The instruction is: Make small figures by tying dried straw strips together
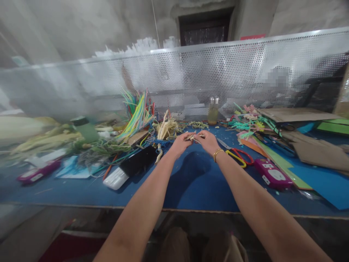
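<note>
Both of my hands meet over the middle of the blue table [191, 182]. My left hand [181, 143] and my right hand [208, 141] are closed in a pinch on a small pale strip of dried husk [194, 137] held between them. A gold bracelet sits on my right wrist. Just right of my right hand lie scissors with red and yellow handles [237, 155]. A heap of pale husk strips [167, 129] lies behind my left hand.
A bundle of coloured strips [137, 112] stands at the back left beside a green bottle [85, 129]. A black and white device [131, 167] lies left, purple devices [272, 175] right and far left. A glass jar [213, 111], paper scraps, cardboard sheets and a perforated metal screen [245, 69] line the back.
</note>
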A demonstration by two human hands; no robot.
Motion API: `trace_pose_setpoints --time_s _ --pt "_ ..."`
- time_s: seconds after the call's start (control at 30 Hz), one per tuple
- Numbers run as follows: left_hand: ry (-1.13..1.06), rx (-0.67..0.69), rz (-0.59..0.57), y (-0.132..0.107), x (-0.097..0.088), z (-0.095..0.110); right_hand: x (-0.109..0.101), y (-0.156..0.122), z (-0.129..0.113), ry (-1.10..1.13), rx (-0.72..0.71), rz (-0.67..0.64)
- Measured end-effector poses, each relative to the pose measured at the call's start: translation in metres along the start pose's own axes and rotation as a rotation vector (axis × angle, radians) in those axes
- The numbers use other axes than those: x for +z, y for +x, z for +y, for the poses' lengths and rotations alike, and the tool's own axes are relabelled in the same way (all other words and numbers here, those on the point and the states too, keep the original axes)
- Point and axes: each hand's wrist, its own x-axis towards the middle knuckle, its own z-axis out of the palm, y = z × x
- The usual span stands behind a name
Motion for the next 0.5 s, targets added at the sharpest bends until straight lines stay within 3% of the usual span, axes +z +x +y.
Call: trace_pose_setpoints --time_s 0.5 --pt "-0.199 -0.096 0.006 0.005 0.002 -0.011 0.002 0.002 0.002 0.046 0.002 0.018"
